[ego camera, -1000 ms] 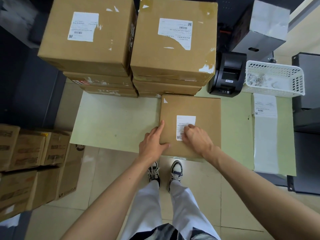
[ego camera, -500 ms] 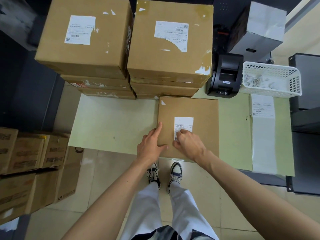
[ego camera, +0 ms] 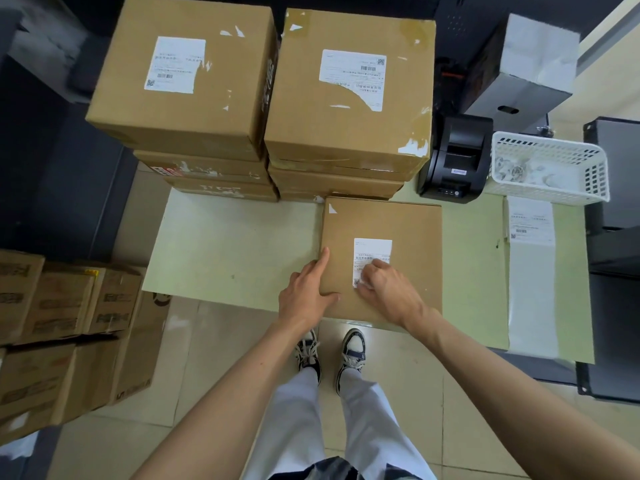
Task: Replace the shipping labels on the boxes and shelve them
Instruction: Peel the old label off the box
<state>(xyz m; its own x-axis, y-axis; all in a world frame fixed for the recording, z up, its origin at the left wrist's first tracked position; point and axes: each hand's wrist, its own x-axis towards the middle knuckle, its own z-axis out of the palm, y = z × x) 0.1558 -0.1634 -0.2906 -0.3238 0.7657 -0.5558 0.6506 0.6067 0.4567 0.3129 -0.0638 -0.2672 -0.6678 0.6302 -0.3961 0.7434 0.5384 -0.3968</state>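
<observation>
A flat cardboard box (ego camera: pixel 408 223) lies on the pale green table (ego camera: pixel 235 244), in front of me. A small white shipping label (ego camera: pixel 373 249) is stuck near its middle. My left hand (ego camera: pixel 306 292) rests against the box's left edge with straight fingers, the thumb lying on the top face. My right hand (ego camera: pixel 388 291) covers the label's lower half, its curled fingertips picking at the label's lower-left corner, where the paper looks crumpled. The rest of the label lies flat on the box.
Two stacks of labelled boxes (ego camera: pixel 346 98) stand behind. To the right are a black label printer (ego camera: pixel 453 161), a white basket (ego camera: pixel 550 168) and a label strip (ego camera: pixel 531 265). More cartons (ego camera: pixel 62 327) are stacked on the floor to the left.
My right hand slid from the label's lower right to its lower-left corner and curled over it. The left hand stayed at the box's left edge.
</observation>
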